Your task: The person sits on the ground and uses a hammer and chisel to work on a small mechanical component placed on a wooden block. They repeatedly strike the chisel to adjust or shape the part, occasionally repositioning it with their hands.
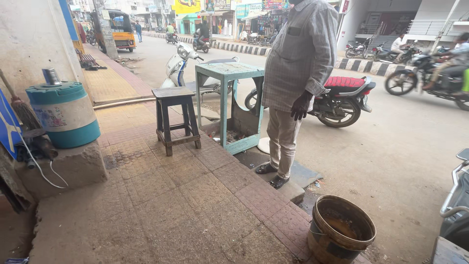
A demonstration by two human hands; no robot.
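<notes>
Neither of my hands shows in the head view. A person in a grey checked shirt (300, 54) and light trousers stands at the pavement's edge, one hand in a dark glove (301, 105). Beside that person is a teal metal stand (229, 73) with an open lower shelf, and to its left a dark wooden stool (174, 117). A rusty round bucket (341, 230) holding brown liquid sits low at the right, on the kerb.
A teal and white water cooler (64, 113) rests on a stone block at the left wall. A white scooter (178, 66) and a red-seated motorcycle (344, 98) are parked behind the stand. Traffic passes on the road beyond. Red paving tiles (171, 195) cover the pavement.
</notes>
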